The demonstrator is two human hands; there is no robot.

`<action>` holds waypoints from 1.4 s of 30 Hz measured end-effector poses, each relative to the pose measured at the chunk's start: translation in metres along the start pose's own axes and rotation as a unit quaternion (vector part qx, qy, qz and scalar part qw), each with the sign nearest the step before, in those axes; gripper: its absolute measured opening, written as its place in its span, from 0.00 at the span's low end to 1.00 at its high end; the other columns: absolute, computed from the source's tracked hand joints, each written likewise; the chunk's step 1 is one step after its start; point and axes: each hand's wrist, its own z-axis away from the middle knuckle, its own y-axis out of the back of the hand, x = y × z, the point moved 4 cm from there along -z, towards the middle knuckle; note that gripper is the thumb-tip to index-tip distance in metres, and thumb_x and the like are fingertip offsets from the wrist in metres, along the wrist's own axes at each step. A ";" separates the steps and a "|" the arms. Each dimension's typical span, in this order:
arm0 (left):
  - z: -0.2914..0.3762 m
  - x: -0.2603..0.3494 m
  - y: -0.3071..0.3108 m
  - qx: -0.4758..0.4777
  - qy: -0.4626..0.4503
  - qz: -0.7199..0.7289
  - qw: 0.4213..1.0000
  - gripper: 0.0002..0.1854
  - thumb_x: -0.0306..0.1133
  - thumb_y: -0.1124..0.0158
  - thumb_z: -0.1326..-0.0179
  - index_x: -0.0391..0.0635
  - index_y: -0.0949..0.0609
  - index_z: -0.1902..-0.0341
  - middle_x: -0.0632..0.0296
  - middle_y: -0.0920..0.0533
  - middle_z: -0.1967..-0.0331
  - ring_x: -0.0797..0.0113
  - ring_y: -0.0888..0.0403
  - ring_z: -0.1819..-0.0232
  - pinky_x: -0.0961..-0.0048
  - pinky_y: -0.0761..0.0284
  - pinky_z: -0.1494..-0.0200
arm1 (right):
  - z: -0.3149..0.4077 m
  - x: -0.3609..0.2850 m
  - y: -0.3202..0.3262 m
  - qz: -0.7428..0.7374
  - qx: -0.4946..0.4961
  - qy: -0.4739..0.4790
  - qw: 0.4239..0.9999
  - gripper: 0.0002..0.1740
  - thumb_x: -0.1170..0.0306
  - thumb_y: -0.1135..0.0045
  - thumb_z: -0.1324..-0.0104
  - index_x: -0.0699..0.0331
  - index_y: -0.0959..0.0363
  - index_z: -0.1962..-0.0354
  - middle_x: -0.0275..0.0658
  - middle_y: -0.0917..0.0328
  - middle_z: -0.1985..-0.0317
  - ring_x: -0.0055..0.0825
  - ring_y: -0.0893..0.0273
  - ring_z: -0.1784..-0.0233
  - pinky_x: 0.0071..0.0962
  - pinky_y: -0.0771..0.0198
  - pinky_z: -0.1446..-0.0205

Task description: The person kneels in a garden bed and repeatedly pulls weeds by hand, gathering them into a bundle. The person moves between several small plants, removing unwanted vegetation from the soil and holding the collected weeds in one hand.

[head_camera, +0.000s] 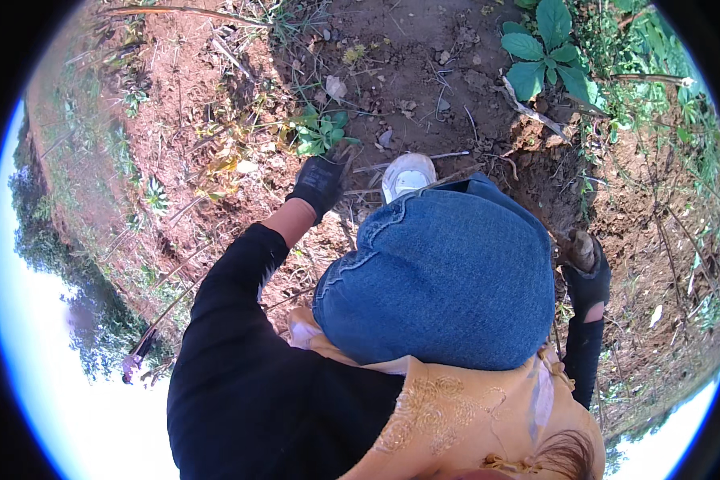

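My left hand (pixel 323 180), in a dark work glove, reaches to the ground beside a small leafy green plant (pixel 323 131). Its fingertips are at the plant's base, and whether they grip the stem is not clear. On the other side of my bent knee, my right hand (pixel 589 270), also gloved, is closed around a brown, soil-coloured object (pixel 581 249), perhaps a tool handle or a root; its far part is hidden. A white shoe (pixel 407 176) shows between my left hand and the denim-covered knee.
Reddish soil (pixel 396 78) with dry stalks and small stones lies ahead. A larger broad-leaved plant (pixel 549 54) grows at the upper right, with a dry forked stick (pixel 534 114) near it. Weeds cover both sides, and another person (pixel 131 367) appears far off at the lower left.
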 end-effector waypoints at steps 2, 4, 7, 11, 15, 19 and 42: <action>-0.007 -0.013 0.005 0.035 0.045 0.027 0.998 0.37 0.35 0.43 0.46 0.48 0.44 0.31 0.50 0.43 0.32 0.50 0.32 0.40 0.58 0.28 0.47 | -0.013 -0.011 0.002 -0.027 -0.018 -0.023 0.999 0.34 0.69 0.30 0.56 0.63 0.31 0.49 0.41 0.22 0.55 0.30 0.24 0.51 0.29 0.30 0.47; -0.014 -0.032 0.004 -0.007 0.186 0.050 0.981 0.41 0.38 0.42 0.46 0.48 0.49 0.30 0.47 0.46 0.31 0.48 0.33 0.40 0.59 0.28 0.47 | -0.028 -0.026 0.004 0.035 -0.023 -0.057 0.997 0.35 0.67 0.29 0.56 0.64 0.31 0.49 0.40 0.22 0.55 0.30 0.24 0.52 0.29 0.30 0.48; -0.019 -0.052 -0.002 -0.172 0.320 0.105 0.926 0.49 0.44 0.40 0.47 0.50 0.58 0.28 0.43 0.50 0.30 0.47 0.35 0.38 0.57 0.29 0.45 | -0.048 -0.069 0.002 0.139 -0.061 -0.045 0.987 0.36 0.65 0.28 0.57 0.65 0.30 0.50 0.44 0.22 0.56 0.34 0.22 0.54 0.30 0.28 0.50; -0.024 -0.064 -0.001 -0.190 0.364 0.120 0.904 0.46 0.38 0.43 0.47 0.45 0.56 0.29 0.40 0.42 0.35 0.50 0.30 0.41 0.54 0.31 0.44 | -0.059 -0.151 0.013 0.169 -0.098 -0.048 0.979 0.28 0.71 0.35 0.52 0.66 0.30 0.51 0.46 0.23 0.58 0.33 0.22 0.56 0.27 0.28 0.51; -0.030 -0.069 -0.007 -0.239 0.348 0.162 0.892 0.37 0.35 0.47 0.44 0.38 0.48 0.32 0.42 0.27 0.47 0.49 0.25 0.47 0.54 0.29 0.47 | -0.095 -0.212 0.002 -0.095 -0.111 -0.006 0.989 0.26 0.76 0.41 0.48 0.67 0.32 0.49 0.40 0.23 0.55 0.27 0.24 0.54 0.27 0.28 0.51; -0.031 -0.073 0.000 -0.202 0.300 0.182 0.914 0.25 0.35 0.51 0.40 0.39 0.37 0.40 0.45 0.22 0.52 0.50 0.21 0.52 0.53 0.27 0.51 | -0.133 -0.246 -0.018 0.138 -0.020 0.209 0.968 0.33 0.77 0.36 0.53 0.67 0.34 0.47 0.41 0.24 0.53 0.29 0.25 0.51 0.27 0.31 0.46; -0.018 -0.121 -0.091 -0.171 0.324 0.641 0.674 0.09 0.35 0.37 0.45 0.49 0.21 0.60 0.71 0.30 0.81 0.79 0.38 0.83 0.78 0.45 0.83 | -0.172 -0.266 -0.179 0.075 -0.360 0.447 0.815 0.27 0.67 0.30 0.56 0.58 0.27 0.56 0.44 0.27 0.51 0.42 0.30 0.44 0.40 0.34 0.43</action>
